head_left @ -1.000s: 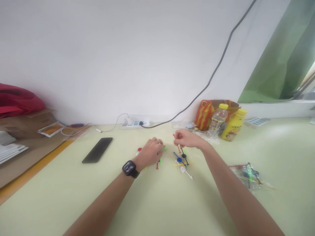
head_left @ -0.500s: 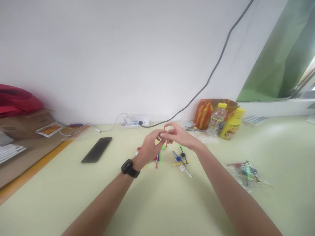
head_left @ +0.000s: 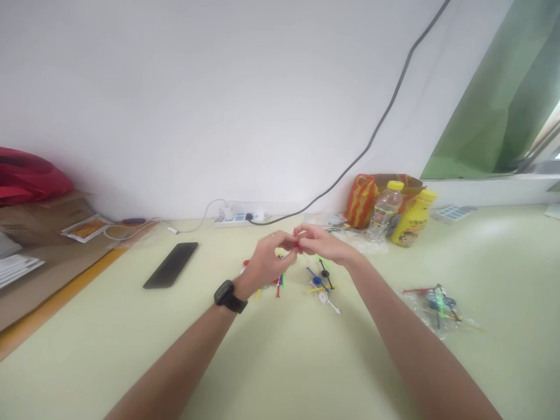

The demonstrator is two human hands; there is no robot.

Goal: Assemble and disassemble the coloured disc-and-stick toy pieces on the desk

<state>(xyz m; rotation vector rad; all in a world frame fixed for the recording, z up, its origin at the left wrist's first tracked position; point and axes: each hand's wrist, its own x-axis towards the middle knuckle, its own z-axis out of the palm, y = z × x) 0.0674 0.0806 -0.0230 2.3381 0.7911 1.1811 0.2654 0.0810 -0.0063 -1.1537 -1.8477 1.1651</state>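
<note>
My left hand (head_left: 269, 256), with a watch (head_left: 230, 296) at the wrist, and my right hand (head_left: 324, 244) meet above the table, fingertips pinched together. Between them shows a small red plastic piece (head_left: 297, 241), mostly covered by fingers; it resembles the arrow spinners lying around. Just below my right hand lie a blue spinner (head_left: 317, 281), a black one (head_left: 324, 273) and a white one (head_left: 324, 298), with yellow and green arms among them. Partly hidden under my left hand is another cluster of colored spinners (head_left: 279, 284).
A clear bag of spinners (head_left: 441, 306) lies at the right. Behind stand a clear bottle (head_left: 385, 211), a yellow bottle (head_left: 413, 220) and a red-yellow bag (head_left: 361, 201). A black phone (head_left: 171, 265) lies left; a power strip (head_left: 239, 217) and grey cable (head_left: 367, 146) are by the wall.
My right hand's fingers have lowered and drawn in closer to my left fingertips. The red piece now shows between both hands. The spinners on the table stay put.
</note>
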